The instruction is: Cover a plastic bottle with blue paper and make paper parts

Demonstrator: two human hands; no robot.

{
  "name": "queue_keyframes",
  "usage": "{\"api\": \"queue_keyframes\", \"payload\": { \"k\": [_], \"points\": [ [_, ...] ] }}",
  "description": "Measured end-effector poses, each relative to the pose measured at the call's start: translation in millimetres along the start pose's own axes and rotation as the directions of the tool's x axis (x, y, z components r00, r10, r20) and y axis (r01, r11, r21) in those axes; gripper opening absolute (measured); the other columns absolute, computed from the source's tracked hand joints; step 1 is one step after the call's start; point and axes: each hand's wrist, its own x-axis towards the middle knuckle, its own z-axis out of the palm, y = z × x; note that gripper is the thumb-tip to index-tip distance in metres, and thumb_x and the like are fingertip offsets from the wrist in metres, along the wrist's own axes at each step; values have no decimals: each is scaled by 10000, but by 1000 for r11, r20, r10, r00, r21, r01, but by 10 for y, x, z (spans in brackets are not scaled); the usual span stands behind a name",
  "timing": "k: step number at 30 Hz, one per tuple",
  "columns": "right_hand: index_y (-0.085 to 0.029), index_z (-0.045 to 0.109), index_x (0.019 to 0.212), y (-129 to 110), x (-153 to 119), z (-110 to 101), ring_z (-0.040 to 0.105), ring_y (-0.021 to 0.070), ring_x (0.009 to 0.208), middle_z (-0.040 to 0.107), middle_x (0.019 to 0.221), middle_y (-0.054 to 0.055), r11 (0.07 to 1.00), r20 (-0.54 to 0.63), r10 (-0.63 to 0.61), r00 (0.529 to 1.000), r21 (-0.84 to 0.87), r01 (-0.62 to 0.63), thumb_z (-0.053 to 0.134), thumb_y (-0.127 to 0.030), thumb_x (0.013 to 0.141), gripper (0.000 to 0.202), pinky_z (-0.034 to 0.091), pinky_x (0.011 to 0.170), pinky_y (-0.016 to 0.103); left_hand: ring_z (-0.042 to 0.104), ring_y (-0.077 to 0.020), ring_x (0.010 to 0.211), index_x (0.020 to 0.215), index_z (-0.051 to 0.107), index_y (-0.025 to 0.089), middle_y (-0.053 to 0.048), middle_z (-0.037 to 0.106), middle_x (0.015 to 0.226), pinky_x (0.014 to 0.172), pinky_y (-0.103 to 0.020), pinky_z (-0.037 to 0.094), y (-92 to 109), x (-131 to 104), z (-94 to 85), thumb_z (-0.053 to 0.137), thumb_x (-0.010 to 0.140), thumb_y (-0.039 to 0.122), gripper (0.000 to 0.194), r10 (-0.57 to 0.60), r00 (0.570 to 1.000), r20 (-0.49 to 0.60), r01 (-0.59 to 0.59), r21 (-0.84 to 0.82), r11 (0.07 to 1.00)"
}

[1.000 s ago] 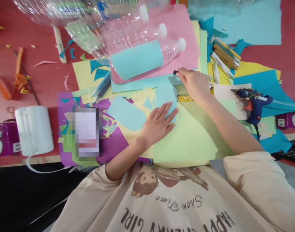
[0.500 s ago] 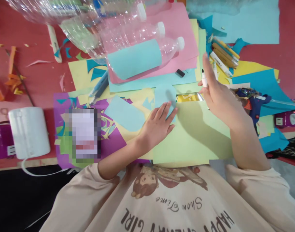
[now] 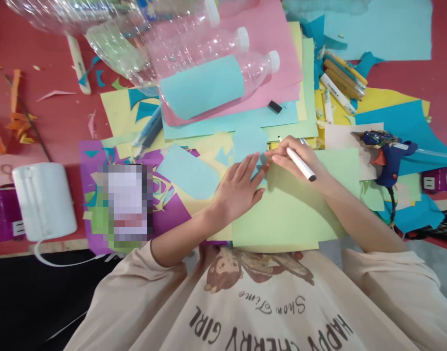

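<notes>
My left hand (image 3: pixel 238 187) lies flat with fingers spread, its fingertips on a light blue rounded paper piece (image 3: pixel 248 140). Just right of it, my right hand (image 3: pixel 300 158) grips a white marker (image 3: pixel 300 164) with a black end pointing toward me. The tip of the marker is uncapped, and the fingers rest near the right edge of the blue piece. Under both hands is a pale green sheet (image 3: pixel 289 214). A black marker cap (image 3: pixel 275 107) sits apart on blue paper farther off. Another light blue cut piece (image 3: pixel 190 170) is left of my left hand.
Clear plastic bottles lie at the back; the nearest bottle (image 3: pixel 260 70) has a blue paper wrap. Several markers (image 3: pixel 342 78) are piled at right, beyond a blue glue gun (image 3: pixel 387 156). On the left are a phone (image 3: pixel 127 200), a white case (image 3: pixel 44 200) and paper scraps.
My right hand has come down and left from a raised position, bringing the marker to the blue rounded piece. The left hand stays in place.
</notes>
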Motion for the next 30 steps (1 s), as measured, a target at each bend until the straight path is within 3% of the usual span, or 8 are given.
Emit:
{"api": "queue_keyframes", "payload": {
  "k": [3,7,12,15,19,23,30],
  "points": [
    [-241,495,897,52,-9,11,672,245,1045,676,987,52,996,93,-4,996,-83,11,616,-425,862,223,516,877,402,392,-309,1398,1433,426,140,-190,369,1527,1069,-439,384,-5,-10,10,404,960,325,508,-12,1000,2,12,-20,1000],
    [-246,516,973,78,-9,-49,673,213,1018,677,1093,61,999,145,-8,989,-40,14,604,-424,876,222,512,900,397,394,-317,1397,1456,392,134,-199,364,1527,1072,-442,386,0,-12,7,405,957,323,533,-19,1000,-3,19,-1,1000],
    [-255,593,1103,140,-10,-71,667,212,1034,695,1109,64,1000,126,-19,992,20,16,536,-504,904,324,508,912,389,383,-318,1404,1458,388,138,-200,350,1534,1073,-448,387,7,-10,0,400,957,320,533,-31,999,10,31,-24,999],
    [-264,568,1202,166,-19,-54,668,203,1012,695,1102,59,998,56,-10,998,57,7,498,-568,901,433,524,888,377,383,-321,1402,1455,392,137,-203,340,1539,1078,-451,381,6,-11,-13,405,956,321,533,-33,999,17,34,-33,999],
    [-248,551,1073,130,-17,-33,668,169,842,689,965,35,994,-43,21,999,113,-16,551,-598,857,411,548,794,339,384,-314,1402,1457,387,146,-196,356,1533,1078,-439,384,5,-15,-34,405,956,324,532,-39,999,26,40,-27,999],
    [-223,569,931,67,-15,-35,650,148,747,654,818,15,995,-47,67,997,83,-63,569,-533,875,315,535,700,298,396,-314,1394,1462,379,154,-193,361,1531,1076,-441,386,0,-19,-37,402,959,340,537,-40,999,16,41,-34,999],
    [-236,591,970,97,-56,-42,674,185,793,697,911,42,998,-72,63,995,-18,-65,639,-481,842,281,545,715,332,419,-315,1379,1454,394,151,-197,384,1517,1064,-433,394,-2,-20,-24,415,952,340,537,-25,1000,-8,25,-5,1000]
  ]
}}
